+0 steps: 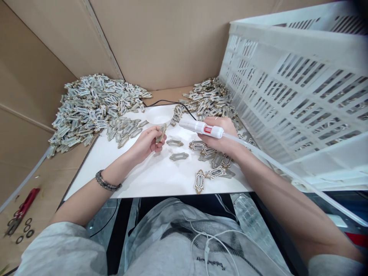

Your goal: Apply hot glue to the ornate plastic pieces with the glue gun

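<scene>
Nearest: grey shirt with white cable looped over it. Low at left, on brown board: red-handled tool, several small rings. Next, white worktop. By its front edge: patterned plate, lengthwise to the body; second patterned plate just beside, crosswise. Beyond, below the right hand: scattered plates, overlapping, patterned or plain side up. Mid-worktop: two plain grey plates, apart.

Left hand, with braided bracelet on the forearm: pinching one ornamental plate between thumb and fingers, above the worktop. Right hand: wrapped round white barrel-shaped tool with red window — fingers mostly hidden. Trailing to lower right: translucent tube.

Farther: round white dish, black cord, small grey heap. At back: large left pile, smaller right pile. Along right: white slatted crate. Farthest — cardboard wall.
</scene>
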Tool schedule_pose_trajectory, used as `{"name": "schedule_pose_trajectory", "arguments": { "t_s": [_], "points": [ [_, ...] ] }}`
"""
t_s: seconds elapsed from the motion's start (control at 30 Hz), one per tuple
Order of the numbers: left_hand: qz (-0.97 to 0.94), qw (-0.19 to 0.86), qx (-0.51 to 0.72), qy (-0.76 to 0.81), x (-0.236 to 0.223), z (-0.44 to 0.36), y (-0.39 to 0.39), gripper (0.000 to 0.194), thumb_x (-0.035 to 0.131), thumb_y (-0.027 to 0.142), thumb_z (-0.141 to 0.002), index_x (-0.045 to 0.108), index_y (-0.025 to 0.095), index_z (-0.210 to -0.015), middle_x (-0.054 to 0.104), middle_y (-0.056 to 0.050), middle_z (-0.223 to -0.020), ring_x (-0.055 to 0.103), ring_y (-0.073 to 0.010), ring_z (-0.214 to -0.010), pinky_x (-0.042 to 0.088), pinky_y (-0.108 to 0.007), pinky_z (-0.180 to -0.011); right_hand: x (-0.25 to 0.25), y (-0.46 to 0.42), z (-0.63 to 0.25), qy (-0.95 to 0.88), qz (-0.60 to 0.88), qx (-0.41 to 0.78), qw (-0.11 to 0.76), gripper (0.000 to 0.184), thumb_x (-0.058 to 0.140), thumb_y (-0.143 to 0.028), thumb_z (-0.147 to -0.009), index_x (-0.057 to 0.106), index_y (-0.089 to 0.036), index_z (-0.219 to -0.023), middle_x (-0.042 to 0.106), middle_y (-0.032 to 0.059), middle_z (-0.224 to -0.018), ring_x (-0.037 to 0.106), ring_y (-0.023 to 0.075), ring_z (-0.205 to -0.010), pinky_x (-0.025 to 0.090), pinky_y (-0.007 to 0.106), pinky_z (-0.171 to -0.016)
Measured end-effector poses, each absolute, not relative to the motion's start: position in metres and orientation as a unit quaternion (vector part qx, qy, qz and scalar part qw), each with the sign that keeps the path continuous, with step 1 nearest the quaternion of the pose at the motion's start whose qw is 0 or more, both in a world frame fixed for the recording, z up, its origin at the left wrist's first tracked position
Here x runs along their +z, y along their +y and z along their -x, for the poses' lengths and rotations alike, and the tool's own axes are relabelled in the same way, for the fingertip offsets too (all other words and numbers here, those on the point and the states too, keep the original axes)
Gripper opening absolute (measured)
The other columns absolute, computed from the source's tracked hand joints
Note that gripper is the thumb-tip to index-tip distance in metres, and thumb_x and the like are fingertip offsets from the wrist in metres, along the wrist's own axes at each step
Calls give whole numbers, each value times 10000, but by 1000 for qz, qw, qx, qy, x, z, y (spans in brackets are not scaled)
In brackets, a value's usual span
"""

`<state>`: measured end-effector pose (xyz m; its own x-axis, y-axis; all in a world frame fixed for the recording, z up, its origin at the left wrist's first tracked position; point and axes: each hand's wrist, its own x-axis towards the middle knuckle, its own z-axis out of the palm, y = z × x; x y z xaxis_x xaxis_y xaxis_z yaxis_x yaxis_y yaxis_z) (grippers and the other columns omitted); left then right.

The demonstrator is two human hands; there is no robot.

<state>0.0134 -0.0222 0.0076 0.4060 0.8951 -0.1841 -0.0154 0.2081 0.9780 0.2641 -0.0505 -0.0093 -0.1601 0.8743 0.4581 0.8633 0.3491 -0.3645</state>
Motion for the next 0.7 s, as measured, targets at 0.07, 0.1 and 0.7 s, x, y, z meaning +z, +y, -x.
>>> {"name": "schedule_pose_trajectory", "arguments": {
  "t_s": [0.07,0.1,0.7],
  "points": [
    [-517,648,361,427,8,-13,-21,206,690,279,-712,513,177,-745,571,19,-651,463,-65,-500,359,-163,-423,-9,-51,-264,-758,575,5,307,230,550,-314,-755,403,-234,-596,540,18,-675,496,163,-623,287,312,-567],
    [-524,637,367,430,7,-12,-21,230,715,305,-718,532,171,-756,596,11,-658,466,-61,-497,372,-163,-428,-8,-51,-264,-757,577,3,306,229,552,-315,-755,407,-235,-597,535,17,-669,490,163,-614,284,314,-569],
    [-574,552,397,457,-3,-14,-22,253,728,359,-711,564,174,-766,633,12,-573,448,-65,-338,342,-181,-307,-1,-52,-262,-790,532,44,301,253,526,-273,-758,339,-247,-591,492,3,-634,474,156,-601,348,317,-589]
  ]
}}
